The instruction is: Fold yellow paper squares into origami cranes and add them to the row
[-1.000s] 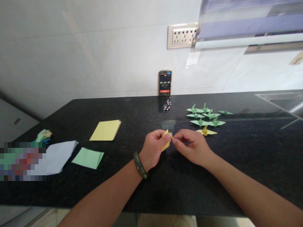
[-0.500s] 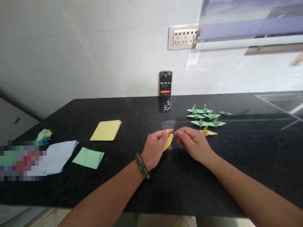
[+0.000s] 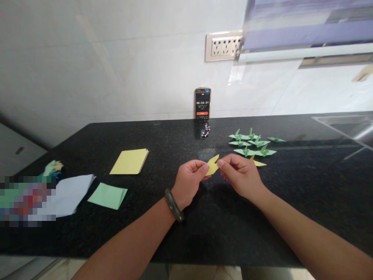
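A yellow paper crane [image 3: 259,163] is half hidden behind the right hand [image 3: 240,175]. Near the left edge of the counter [image 3: 204,221] a patch [image 3: 26,202] is blurred into blocks. Small print on the phone [image 3: 202,103] cannot be read.

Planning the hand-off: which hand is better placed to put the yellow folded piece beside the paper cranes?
Right, probably. The right hand pinches the yellow folded piece and sits just before the paper cranes; the left hand pinches it too, but farther from them.

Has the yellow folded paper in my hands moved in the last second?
Yes. The yellow folded paper rose slightly, toward the phone, its tip now pointing up.
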A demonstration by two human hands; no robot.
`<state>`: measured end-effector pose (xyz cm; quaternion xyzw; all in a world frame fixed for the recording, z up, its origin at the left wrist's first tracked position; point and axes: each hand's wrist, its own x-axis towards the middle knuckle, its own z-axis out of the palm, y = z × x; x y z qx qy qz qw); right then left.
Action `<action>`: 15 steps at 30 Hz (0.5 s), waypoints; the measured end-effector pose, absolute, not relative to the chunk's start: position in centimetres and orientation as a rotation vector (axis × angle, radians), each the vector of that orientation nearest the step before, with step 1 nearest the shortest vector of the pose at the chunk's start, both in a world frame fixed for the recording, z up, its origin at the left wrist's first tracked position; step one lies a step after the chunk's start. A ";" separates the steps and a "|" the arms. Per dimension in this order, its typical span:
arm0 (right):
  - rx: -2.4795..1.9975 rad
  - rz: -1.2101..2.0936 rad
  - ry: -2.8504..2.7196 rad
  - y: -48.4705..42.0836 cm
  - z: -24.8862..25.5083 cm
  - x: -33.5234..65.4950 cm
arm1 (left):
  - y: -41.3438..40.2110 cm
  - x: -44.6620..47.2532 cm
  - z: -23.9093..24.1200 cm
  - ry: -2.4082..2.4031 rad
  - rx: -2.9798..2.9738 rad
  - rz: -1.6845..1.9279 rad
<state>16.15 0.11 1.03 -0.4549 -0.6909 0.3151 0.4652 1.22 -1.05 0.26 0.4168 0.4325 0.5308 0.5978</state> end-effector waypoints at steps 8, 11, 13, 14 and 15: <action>-1.091 1.001 -1.719 0.3 0.8 15.8 | -0.9 1.1 0.3 1.074 1.079 1.259; -1.102 0.956 -1.699 0.3 0.9 15.8 | -0.9 1.1 0.2 1.061 1.071 1.209; -1.107 0.948 -1.670 0.2 1.1 15.8 | -0.9 1.0 0.2 1.032 1.066 1.157; -1.108 0.962 -1.657 0.1 1.1 15.7 | -1.0 1.0 0.3 1.024 1.068 1.143; -1.102 0.997 -1.647 0.1 1.1 15.7 | -1.0 1.0 0.4 1.023 1.074 1.138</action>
